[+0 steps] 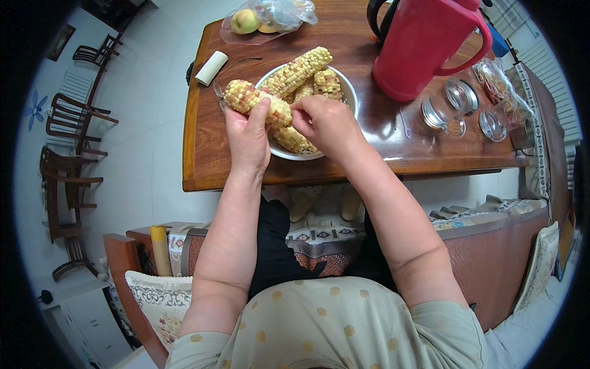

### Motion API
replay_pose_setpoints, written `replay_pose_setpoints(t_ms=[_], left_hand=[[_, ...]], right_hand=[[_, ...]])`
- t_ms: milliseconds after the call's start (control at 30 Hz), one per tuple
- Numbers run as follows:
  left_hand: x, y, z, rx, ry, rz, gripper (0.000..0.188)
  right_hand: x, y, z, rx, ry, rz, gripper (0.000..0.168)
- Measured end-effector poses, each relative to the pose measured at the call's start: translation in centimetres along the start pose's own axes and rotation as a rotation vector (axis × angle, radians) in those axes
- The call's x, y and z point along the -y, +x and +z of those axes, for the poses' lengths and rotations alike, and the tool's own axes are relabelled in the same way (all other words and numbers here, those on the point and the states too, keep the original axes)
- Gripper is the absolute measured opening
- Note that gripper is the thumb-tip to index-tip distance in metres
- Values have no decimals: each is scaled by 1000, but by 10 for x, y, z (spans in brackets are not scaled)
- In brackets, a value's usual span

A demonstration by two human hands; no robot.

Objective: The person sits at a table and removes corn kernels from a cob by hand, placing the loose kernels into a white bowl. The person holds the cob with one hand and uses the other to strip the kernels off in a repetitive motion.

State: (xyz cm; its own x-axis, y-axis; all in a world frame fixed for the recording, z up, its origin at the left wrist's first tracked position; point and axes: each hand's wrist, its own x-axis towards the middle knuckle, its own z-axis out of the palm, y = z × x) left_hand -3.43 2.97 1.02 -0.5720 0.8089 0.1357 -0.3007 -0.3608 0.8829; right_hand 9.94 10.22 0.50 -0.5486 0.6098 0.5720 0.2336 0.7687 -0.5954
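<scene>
My left hand (249,138) holds an ear of corn (249,99) with yellow and reddish kernels, tilted above the left part of a white bowl (352,99). The fingers of my right hand (325,122) are pinched together at the right end of that ear; whether a kernel or a strand is between the fingertips cannot be told. Several more ears of corn (299,71) lie in the bowl, partly hidden by my hands. A thin dark strand (244,60) is on the wooden table left of the bowl.
On the wooden table (207,161) stand a red thermos jug (415,50), glass mugs (435,113) and a metal cup (523,134) at the right. A white cylinder (211,68) lies at the left, near bagged apples (245,21). The table's front edge runs below my hands.
</scene>
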Motion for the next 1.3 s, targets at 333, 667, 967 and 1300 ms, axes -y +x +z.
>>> replay_pose_setpoints(t_ms=[333, 667, 967, 1300], left_hand=[[-6, 0, 4, 1, -180, -110, 38], [1, 1, 3, 94, -7, -58, 32], [-1, -6, 14, 100, 164, 57, 43], [-3, -9, 18, 194, 418, 213, 49]], right_hand=[[-19, 4, -6, 77, 588, 492, 14], [-3, 4, -13, 48, 233, 58, 14], [-1, 0, -10, 50, -59, -42, 11], [-4, 3, -9, 46, 236, 281, 15]])
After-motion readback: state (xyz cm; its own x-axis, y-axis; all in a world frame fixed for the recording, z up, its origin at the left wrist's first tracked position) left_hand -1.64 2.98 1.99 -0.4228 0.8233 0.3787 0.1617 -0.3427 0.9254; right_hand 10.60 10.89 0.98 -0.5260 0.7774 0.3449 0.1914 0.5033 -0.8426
